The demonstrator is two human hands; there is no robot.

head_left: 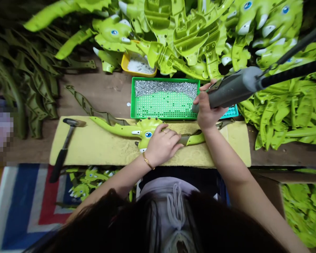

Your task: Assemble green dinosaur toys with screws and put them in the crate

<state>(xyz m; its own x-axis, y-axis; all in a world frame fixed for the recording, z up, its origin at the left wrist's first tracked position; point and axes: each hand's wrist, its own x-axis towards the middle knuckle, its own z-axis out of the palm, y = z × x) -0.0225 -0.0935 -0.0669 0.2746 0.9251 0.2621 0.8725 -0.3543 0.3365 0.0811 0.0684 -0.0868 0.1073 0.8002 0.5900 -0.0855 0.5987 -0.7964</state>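
Note:
On the yellow cloth [116, 151] lies a green dinosaur-headed toy [148, 134] with long green and dark olive parts stretching to both sides. My left hand [164, 142] rests over the right part of its head, palm down, pressing on it, with the fingers bent toward the right. My right hand [209, 114] is wrapped round a grey power screwdriver [233, 88], whose tip end points down-left over the right edge of a green tray [133, 102]. Small silver screws [165, 87] fill the back of that tray.
A hammer [65, 144] lies on the cloth's left end. Behind the tray are a yellow tub [125, 65] and piled green shells [189, 38]. Olive parts [31, 80] heap at left, green parts [300, 116] at right. The tool's cable [292, 72] runs to the upper right.

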